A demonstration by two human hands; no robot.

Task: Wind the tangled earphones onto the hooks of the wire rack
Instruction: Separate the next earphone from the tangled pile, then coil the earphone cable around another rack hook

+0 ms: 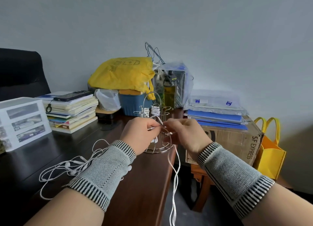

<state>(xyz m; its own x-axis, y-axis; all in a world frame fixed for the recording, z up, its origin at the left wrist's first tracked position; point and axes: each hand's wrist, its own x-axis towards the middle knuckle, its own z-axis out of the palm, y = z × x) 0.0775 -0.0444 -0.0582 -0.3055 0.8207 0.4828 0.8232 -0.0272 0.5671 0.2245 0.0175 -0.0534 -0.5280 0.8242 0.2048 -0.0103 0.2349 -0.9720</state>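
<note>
The silver wire rack (153,107) stands at the desk's right end, and two of its upper hooks carry wound white earphone cable (155,110). Just in front of the rack, my left hand (138,134) pinches the plug end of a white earphone cable (175,178). My right hand (186,134) pinches the same cable beside it, and the loose length hangs down over the desk's edge. A tangle of more white earphones (67,169) lies on the desk left of my left wrist.
A stack of books (72,110) with a phone on top and a white drawer unit (23,120) stand at the left. Behind the rack are a yellow bag (122,73), a blue tub and a bottle. A cardboard box (237,137) under blue folders sits right of the desk.
</note>
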